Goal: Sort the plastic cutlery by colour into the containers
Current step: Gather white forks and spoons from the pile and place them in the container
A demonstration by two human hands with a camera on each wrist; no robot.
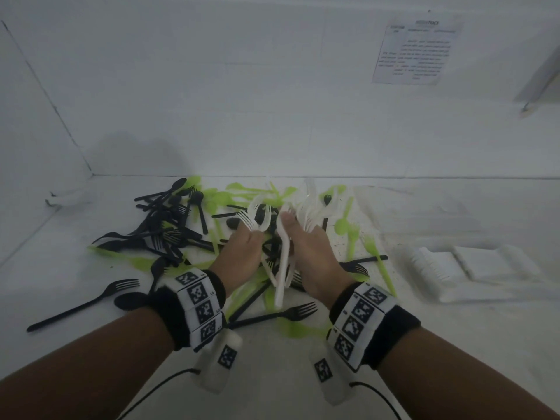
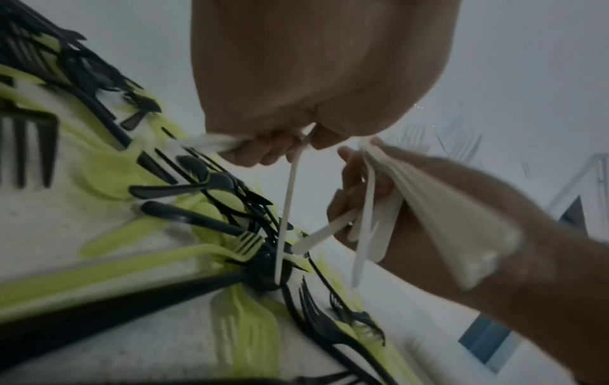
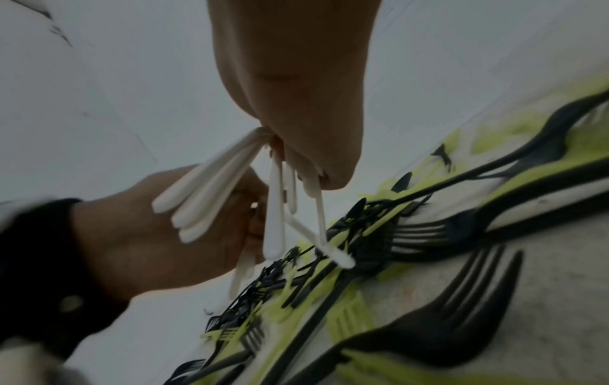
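Your left hand (image 1: 242, 250) grips a few white forks (image 1: 257, 215), tines fanning out past your fingers. Your right hand (image 1: 315, 253) clutches a larger white bunch (image 1: 310, 207), handles hanging below your palm. Both hands hover close together above the pile (image 1: 188, 234) of black and green cutlery, which spreads beneath them and out to your left. White containers (image 1: 472, 268) sit well off to the right of your right hand.

Recording booth or lab bench: bare white walls (image 1: 212, 86), white tabletop (image 1: 454, 344), printed instruction sheet (image 1: 416, 51) taped up.
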